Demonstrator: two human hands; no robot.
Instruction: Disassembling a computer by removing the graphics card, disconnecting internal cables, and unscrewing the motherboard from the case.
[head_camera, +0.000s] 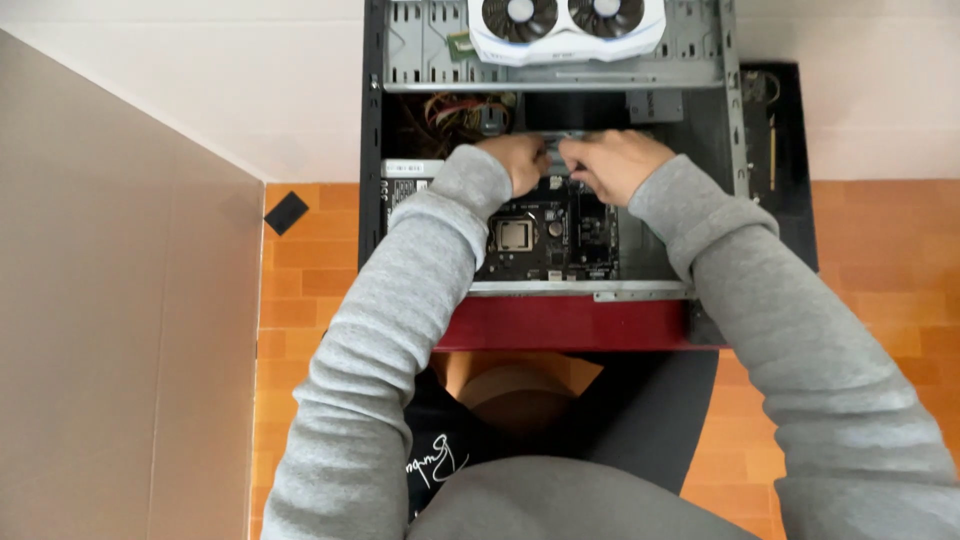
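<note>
An open computer case (372, 150) lies on its side on the floor in front of me. Inside it sits a dark motherboard (585, 240) with a bare square processor (514, 235). My left hand (515, 160) and my right hand (612, 162) meet above the board's far edge. Both pinch a thin grey strip-shaped part (556, 152) between them; it is mostly hidden by the fingers. Grey sleeves cover both arms.
A white graphics card with two fans (565, 25) rests on the case's far end. Coloured cables (450, 115) bunch at the left inside. A black side panel (775, 150) lies to the right, a small black square (286, 212) on the orange floor, a large cardboard sheet (120, 320) at left.
</note>
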